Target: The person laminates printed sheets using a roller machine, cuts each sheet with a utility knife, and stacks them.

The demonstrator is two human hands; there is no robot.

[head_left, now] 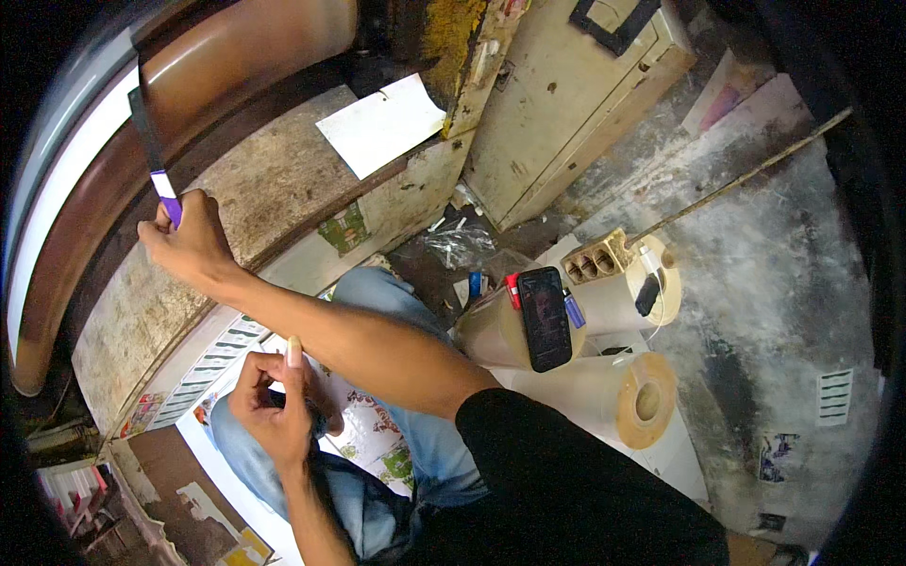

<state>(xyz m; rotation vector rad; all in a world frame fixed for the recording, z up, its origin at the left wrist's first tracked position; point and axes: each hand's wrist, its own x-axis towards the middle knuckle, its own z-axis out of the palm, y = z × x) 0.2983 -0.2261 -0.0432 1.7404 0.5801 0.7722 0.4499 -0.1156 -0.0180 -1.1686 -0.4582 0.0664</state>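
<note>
My right hand (196, 241) reaches across to the far left, fingers closed round the purple end of a long flat blade-like tool (149, 151). The tool has a white band and a dark strip; its tip overlaps the white strip (71, 179) on a large brown curved drum (250, 57). I cannot tell whether the tip touches it. My left hand (274, 406) is closed above my knee, thumb up and fingers curled; what it holds, if anything, is hidden. Beneath it are printed sheets (363, 424) with green and brown pictures.
A worn ledge (274, 170) runs below the drum, with a white sheet (382, 123) on it. Right of my legs stand rolls of clear film (646, 401), a black phone (545, 319), a red marker (512, 291) and a socket strip (596, 258). A metal cabinet (557, 104) stands behind.
</note>
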